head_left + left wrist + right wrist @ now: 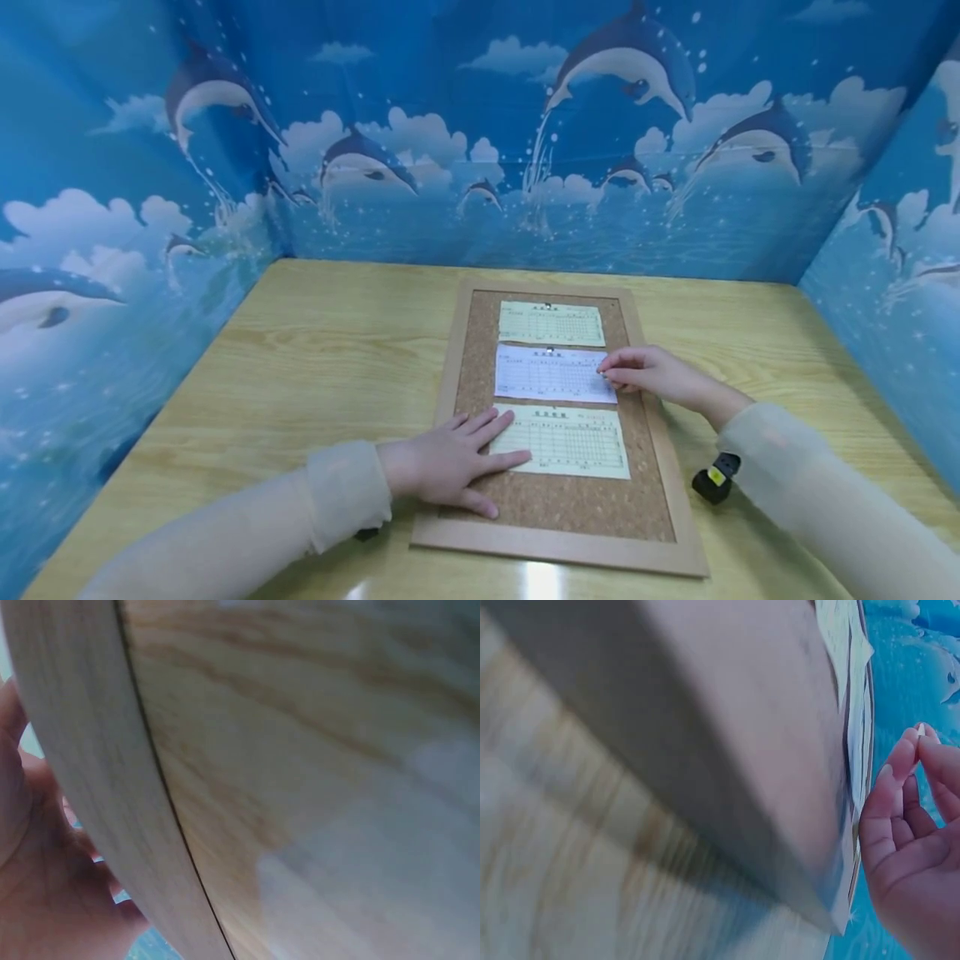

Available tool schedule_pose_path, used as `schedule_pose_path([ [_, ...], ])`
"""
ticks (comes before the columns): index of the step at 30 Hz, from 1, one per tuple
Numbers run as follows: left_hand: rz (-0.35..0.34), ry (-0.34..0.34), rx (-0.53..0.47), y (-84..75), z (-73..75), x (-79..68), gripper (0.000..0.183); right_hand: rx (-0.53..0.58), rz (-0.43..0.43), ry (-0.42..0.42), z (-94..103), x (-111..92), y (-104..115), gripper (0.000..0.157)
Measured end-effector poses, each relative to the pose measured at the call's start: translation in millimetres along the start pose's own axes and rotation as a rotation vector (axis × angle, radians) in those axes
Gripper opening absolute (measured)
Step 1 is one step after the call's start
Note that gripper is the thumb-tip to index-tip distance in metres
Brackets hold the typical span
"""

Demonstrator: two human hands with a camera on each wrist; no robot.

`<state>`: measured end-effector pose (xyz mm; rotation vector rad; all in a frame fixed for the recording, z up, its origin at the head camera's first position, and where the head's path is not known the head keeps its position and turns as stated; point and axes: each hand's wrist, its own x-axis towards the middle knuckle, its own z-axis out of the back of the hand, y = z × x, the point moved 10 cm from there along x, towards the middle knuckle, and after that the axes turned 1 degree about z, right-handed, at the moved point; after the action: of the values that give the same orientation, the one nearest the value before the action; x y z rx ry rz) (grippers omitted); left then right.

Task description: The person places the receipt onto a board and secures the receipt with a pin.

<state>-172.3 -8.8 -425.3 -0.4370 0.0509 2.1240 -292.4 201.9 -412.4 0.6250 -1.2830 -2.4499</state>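
A cork board (551,508) with a wooden frame lies on the table, bearing three printed paper slips in a column. My left hand (461,458) rests flat with spread fingers across the board's left side, fingertips on the left part of the lowest pale green slip (585,446). With thumb and index finger, my right hand (648,373) pinches a small white push pin (921,730), mostly hidden by the fingertips. Those fingertips are at the right edge of the middle, lilac-white slip (547,379). Above it is the top pale green slip (551,325).
Small pins (548,306) show at the top edges of the upper two slips. The board's wooden frame (555,546) is raised around the cork. A wood-grain table (337,350) extends on both sides, up to a blue dolphin-print curtain (450,225).
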Motion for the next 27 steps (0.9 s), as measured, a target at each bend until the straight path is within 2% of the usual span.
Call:
schedule_pose_path([
  [6,-0.004,-0.004,-0.009,-1.2,3.6,0.7,0.074,0.056,0.005,0.035,-12.2,2.0,8.9,0.025],
  [13,-0.010,-0.005,-0.014,-1.8,6.0,2.6,0.074,0.030,0.024,0.047,-22.3,4.8,17.2,0.023],
  [27,-0.010,0.003,-0.006,-3.0,3.1,0.7,0.074,0.055,-0.025,0.186,-54.6,18.4,28.1,0.018],
])
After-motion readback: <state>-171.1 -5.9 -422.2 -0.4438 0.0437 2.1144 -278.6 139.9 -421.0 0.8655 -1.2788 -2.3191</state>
